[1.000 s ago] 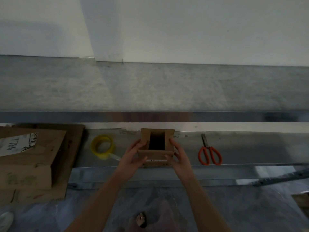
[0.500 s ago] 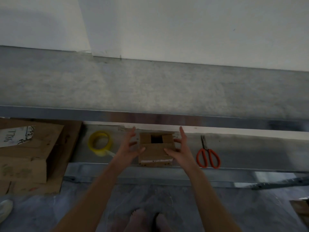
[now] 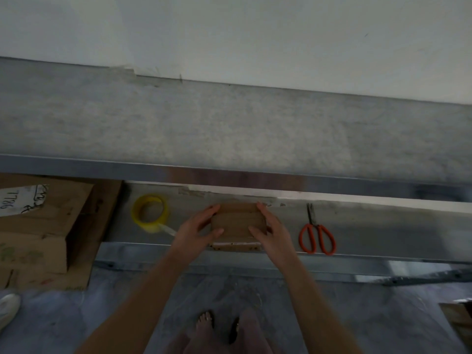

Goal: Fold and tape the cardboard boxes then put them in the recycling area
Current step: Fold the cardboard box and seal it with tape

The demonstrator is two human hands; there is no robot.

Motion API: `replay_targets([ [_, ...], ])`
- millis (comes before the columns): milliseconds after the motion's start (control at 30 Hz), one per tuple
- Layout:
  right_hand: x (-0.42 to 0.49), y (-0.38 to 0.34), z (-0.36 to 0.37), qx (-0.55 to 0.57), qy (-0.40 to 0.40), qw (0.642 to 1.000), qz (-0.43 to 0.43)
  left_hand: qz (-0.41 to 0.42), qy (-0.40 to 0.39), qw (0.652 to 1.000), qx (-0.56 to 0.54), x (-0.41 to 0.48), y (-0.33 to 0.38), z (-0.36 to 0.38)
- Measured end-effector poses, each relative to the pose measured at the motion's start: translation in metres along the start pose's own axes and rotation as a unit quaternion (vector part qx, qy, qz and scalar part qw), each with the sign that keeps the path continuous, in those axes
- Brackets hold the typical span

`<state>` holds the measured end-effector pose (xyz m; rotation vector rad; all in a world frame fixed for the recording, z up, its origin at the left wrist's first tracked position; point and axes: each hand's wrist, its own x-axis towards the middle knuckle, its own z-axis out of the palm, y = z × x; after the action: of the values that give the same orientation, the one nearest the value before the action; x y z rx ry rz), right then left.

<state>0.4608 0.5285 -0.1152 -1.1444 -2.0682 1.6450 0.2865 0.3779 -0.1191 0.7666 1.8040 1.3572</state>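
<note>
Head view: a small cardboard box [image 3: 237, 223] sits on a metal ledge [image 3: 383, 226], at its near edge, between a yellow roll of tape [image 3: 150, 213] and orange-handled scissors [image 3: 316, 233]. The box's top flaps lie folded flat. The left hand [image 3: 194, 231] lies against the box's left side with straight fingers, its thumb pressing on the top. The right hand [image 3: 274, 231] mirrors it on the right side, fingers straight, thumb flat on the top. Neither hand curls around anything. A loose end of tape trails from the roll toward the left wrist. At the ledge's far left stands a larger cardboard box [image 3: 38, 231] bearing a white label. Below, 2 bare feet [image 3: 204, 325] stand on the grey floor.
</note>
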Motion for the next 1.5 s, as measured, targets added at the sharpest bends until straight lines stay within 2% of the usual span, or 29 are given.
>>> replay_targets([
  [167,0.003,-0.003,0.002,0.041,0.000,0.999,0.033,-0.025,0.005,0.999,-0.029,0.007,0.004,0.000],
  [233,0.005,0.000,0.007,0.022,0.006,0.999,0.028,-0.027,0.008,0.999,-0.036,0.008,0.003,-0.006],
  [367,0.003,0.009,0.022,-0.021,-0.032,0.998,0.052,-0.068,0.010,0.997,-0.034,-0.001,-0.016,-0.016],
  [433,0.000,0.018,0.026,-0.052,-0.016,0.998,0.029,-0.059,0.024,0.997,-0.032,-0.006,-0.028,-0.014],
  [667,0.006,0.022,0.017,-0.027,0.001,1.000,0.010,-0.017,0.024,0.998,0.049,0.009,-0.035,-0.002],
  [767,0.007,0.021,0.018,-0.010,-0.001,1.000,0.012,0.013,0.031,0.988,0.148,0.009,-0.034,-0.004],
  [933,0.002,0.022,0.020,-0.105,-0.024,0.994,0.003,0.012,0.022,0.980,0.198,0.002,-0.021,-0.001],
  [1033,-0.001,0.018,0.016,-0.177,-0.028,0.984,-0.004,0.015,0.000,0.958,0.287,-0.001,-0.008,-0.005],
  [1133,-0.005,0.008,0.011,-0.249,-0.010,0.968,-0.041,0.061,-0.006,0.917,0.395,-0.005,0.003,-0.006],
  [1200,-0.009,0.002,0.012,-0.289,-0.003,0.955,-0.066,0.062,-0.008,0.892,0.447,-0.008,0.008,-0.006],
  [1367,-0.015,-0.024,0.024,-0.404,0.041,0.900,-0.156,0.119,0.012,0.846,0.520,-0.023,0.021,-0.024],
  [1500,-0.022,-0.053,0.057,-0.399,0.048,0.881,-0.248,0.131,0.003,0.814,0.566,-0.036,0.017,-0.076],
])
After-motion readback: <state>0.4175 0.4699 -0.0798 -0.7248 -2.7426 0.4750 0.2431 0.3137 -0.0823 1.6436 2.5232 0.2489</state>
